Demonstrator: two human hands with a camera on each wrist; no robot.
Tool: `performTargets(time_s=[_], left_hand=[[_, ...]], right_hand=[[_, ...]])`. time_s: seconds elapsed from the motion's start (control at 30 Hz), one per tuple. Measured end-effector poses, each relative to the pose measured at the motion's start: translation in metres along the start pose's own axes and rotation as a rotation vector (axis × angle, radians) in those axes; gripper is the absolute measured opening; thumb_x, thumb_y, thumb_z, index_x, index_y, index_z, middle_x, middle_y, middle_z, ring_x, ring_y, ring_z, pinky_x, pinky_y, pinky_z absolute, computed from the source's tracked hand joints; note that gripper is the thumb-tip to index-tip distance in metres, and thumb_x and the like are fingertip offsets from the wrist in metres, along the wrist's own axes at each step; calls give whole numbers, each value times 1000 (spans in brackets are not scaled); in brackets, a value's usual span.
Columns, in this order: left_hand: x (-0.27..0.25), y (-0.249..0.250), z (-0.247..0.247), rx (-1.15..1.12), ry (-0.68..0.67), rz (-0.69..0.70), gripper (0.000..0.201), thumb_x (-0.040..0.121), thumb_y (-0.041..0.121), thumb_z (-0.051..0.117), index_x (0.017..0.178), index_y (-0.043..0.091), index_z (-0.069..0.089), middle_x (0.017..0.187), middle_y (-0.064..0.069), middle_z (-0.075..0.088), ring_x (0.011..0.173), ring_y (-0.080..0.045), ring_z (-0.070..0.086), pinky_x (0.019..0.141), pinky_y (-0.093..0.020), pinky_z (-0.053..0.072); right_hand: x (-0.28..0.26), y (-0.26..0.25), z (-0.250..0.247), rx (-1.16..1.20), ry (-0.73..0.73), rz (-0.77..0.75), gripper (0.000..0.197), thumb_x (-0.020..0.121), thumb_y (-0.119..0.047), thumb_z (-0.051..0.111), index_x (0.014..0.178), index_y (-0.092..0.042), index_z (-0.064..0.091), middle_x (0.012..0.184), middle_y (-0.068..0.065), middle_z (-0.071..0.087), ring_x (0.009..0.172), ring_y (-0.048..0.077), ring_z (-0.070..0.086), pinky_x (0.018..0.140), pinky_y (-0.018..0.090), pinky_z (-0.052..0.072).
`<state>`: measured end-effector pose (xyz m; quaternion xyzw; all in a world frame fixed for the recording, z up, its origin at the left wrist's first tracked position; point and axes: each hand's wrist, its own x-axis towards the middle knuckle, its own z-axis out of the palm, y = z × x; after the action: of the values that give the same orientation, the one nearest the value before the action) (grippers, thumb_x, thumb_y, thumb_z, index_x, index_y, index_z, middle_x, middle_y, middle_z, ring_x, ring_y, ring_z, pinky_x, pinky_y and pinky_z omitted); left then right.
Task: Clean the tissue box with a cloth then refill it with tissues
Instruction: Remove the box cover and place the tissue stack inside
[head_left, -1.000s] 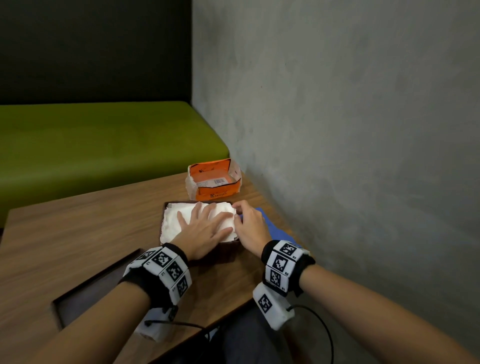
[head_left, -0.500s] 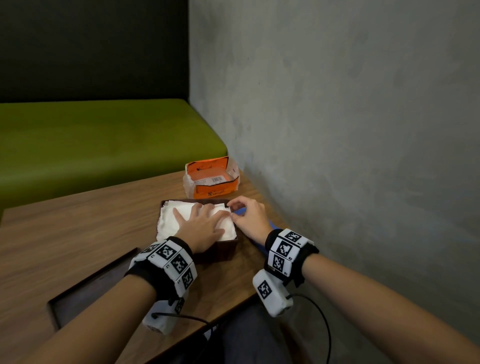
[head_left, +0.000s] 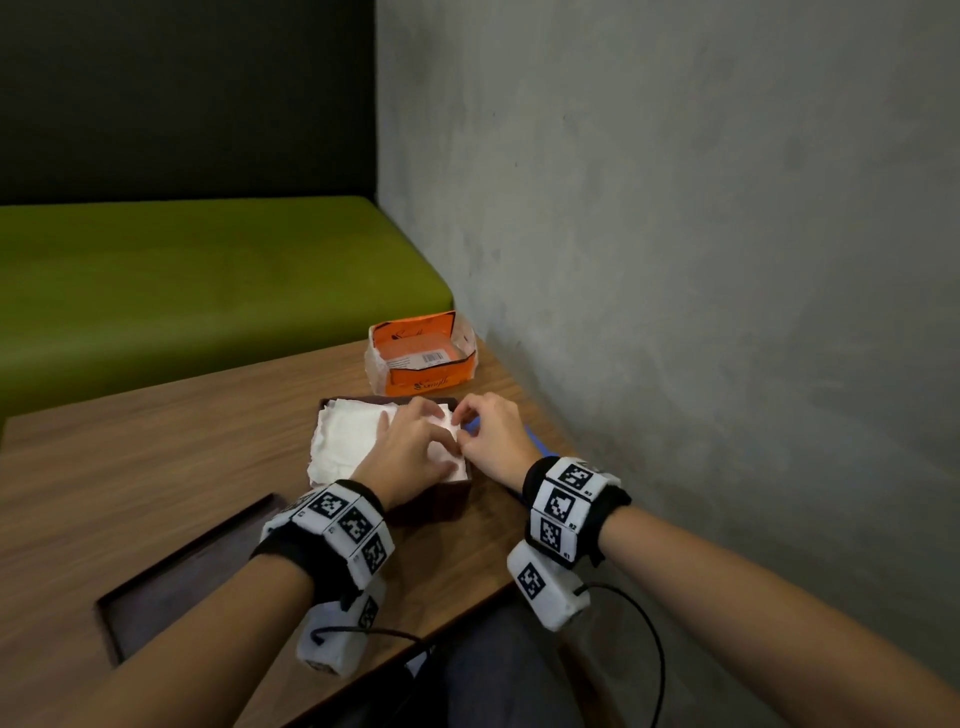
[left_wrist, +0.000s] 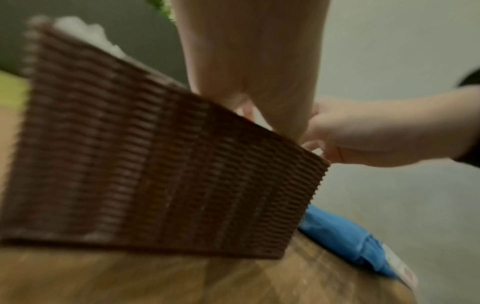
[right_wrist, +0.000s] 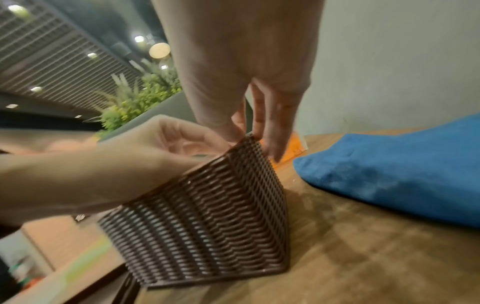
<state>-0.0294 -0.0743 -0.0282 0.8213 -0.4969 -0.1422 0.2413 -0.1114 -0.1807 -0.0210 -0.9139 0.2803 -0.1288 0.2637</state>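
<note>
A brown woven tissue box (head_left: 436, 501) stands on the wooden table (head_left: 156, 457), filled with a stack of white tissues (head_left: 343, 441). My left hand (head_left: 415, 447) lies over the right part of the stack and presses it down. My right hand (head_left: 485, 434) is at the box's right rim, with thumb and fingertips (right_wrist: 257, 129) curled together on the tissue edge at the far corner. A folded blue cloth (right_wrist: 405, 176) lies just right of the box, mostly hidden behind my right hand in the head view. The left wrist view is blurred and shows the box wall (left_wrist: 155, 174).
An opened orange tissue wrapper (head_left: 421, 358) sits behind the box near the grey wall (head_left: 675, 260). A dark flat rectangular panel (head_left: 192, 571) lies at the table's near left. A green bench (head_left: 182, 280) runs behind the table. The table's front edge is just beneath my wrists.
My left hand has slid to the right side of the tissue stack. My right hand's fingers have curled in from resting beside the box to pinching at its rim.
</note>
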Motion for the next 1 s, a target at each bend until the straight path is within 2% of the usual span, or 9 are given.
performTargets(time_s=[0.1,0.2,0.43,0.53,0.73,0.8,0.87,0.93,1.0], left_hand=[[-14,-8,1,203,317,-102,24,86,28,56,104,16,65,139,-13,42,128,-34,37,106,-53,28],[-33,-5,8,351,242,-297,38,90,34,44,121,13,49,141,-22,32,125,-41,37,103,-52,34],[-21,-12,1,94,38,-389,45,87,28,45,128,11,39,137,-20,34,129,-40,30,107,-52,30],[-17,-14,-5,116,144,-324,52,82,22,51,131,13,37,139,-18,34,132,-37,28,109,-48,28],[-17,-16,-6,-12,26,-378,43,87,13,41,129,10,37,136,-19,36,127,-36,34,106,-51,33],[-18,-18,-17,-81,96,-338,43,86,6,41,129,5,40,134,-20,39,125,-35,37,105,-45,34],[-19,-25,-29,-108,168,-274,41,85,-1,42,126,2,43,129,-21,42,119,-37,42,101,-42,36],[-20,-33,-40,-72,195,-233,37,84,-4,41,120,3,51,122,-20,47,115,-36,47,96,-43,40],[-20,-43,-47,-19,210,-236,37,85,-4,38,115,6,58,119,-18,50,116,-34,47,96,-45,42]], right_hand=[[-7,-12,2,-204,78,-260,21,84,-7,55,105,-3,60,115,16,56,107,31,52,90,40,47],[-13,-26,16,-331,28,-482,27,78,-4,60,105,1,59,114,24,57,104,38,56,86,45,49],[-11,-32,23,-471,-352,-287,44,84,0,47,127,2,38,134,26,39,128,43,32,108,50,32],[-9,-35,19,-453,-362,-204,56,90,-10,48,140,-1,23,148,28,20,139,46,11,116,53,17],[-14,-42,21,-339,-483,-89,60,92,-8,39,144,-5,10,151,31,5,142,43,1,118,48,5],[-27,-48,20,-271,-268,-138,51,88,-6,43,137,-2,28,148,25,24,139,40,18,117,47,18],[-49,-58,23,-231,-26,-296,33,80,-5,49,112,-3,49,121,20,51,114,36,46,97,46,39],[-72,-69,36,-239,-56,-473,20,76,-6,54,96,-3,52,100,20,58,92,35,52,81,45,43],[-83,-73,58,-274,-243,-570,22,79,-6,57,99,3,54,103,25,58,94,39,52,78,47,42]])
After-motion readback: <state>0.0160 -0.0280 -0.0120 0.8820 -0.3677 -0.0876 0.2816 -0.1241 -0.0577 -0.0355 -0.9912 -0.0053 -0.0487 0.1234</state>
